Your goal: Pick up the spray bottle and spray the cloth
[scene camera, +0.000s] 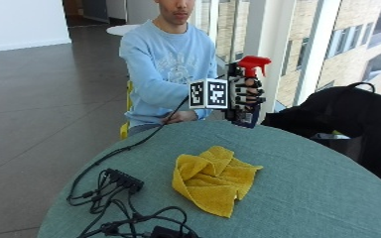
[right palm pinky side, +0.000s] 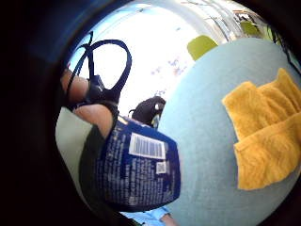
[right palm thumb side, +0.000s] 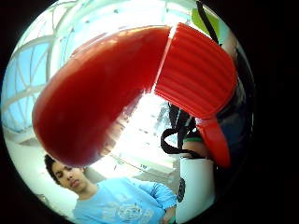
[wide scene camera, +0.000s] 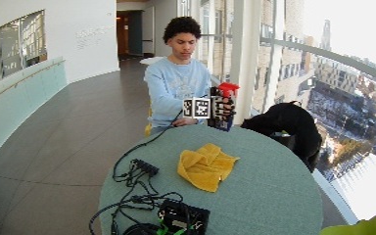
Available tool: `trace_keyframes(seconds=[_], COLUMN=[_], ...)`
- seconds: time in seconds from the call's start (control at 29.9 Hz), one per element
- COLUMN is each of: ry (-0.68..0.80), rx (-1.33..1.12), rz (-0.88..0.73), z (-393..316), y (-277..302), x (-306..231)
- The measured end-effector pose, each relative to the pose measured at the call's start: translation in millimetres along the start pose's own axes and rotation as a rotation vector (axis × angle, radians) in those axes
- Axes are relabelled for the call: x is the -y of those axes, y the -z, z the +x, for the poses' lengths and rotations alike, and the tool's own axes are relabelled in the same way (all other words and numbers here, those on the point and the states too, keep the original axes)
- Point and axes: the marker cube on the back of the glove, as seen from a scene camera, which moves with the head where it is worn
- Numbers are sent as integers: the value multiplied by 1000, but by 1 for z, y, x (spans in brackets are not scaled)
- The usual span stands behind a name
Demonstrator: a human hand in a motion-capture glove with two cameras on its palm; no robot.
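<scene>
Yellow terry cloth lies crumpled near the middle of the green counter, folded over itself, with its upper face exposed; we judge this a ready target for a spray from above or from the person's side. Left of it in the outside view, a black cable bundle with a small power strip trails toward the counter's near edge, well apart from the cloth.

Moving right: the gloved right hand holds the spray bottle upright above the far edge of the counter, clear of the surface. The bottle's red trigger head stands above the hand. We cannot tell from these views which way the nozzle faces. The lift looks done; we judge aiming and squeezing remain.

Bottle relative to fingers: the fingers are wrapped round the bottle's neck and upper body, clamped on it. The thumb-side palm view is filled by the red trigger head, so the head sits right against the palm. The little-finger-side palm view shows the blue labelled body below the hand, with the cloth on the counter beyond it.

Farther right, a black bag rests beside the counter.
</scene>
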Motion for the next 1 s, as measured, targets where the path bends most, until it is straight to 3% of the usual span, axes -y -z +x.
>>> trace_keyframes(seconds=[0.54, 1.0], ry=[-6, 0], rx=[0, -48], rz=[16, -55], z=[47, 49], y=[-122, -118], x=[24, 13])
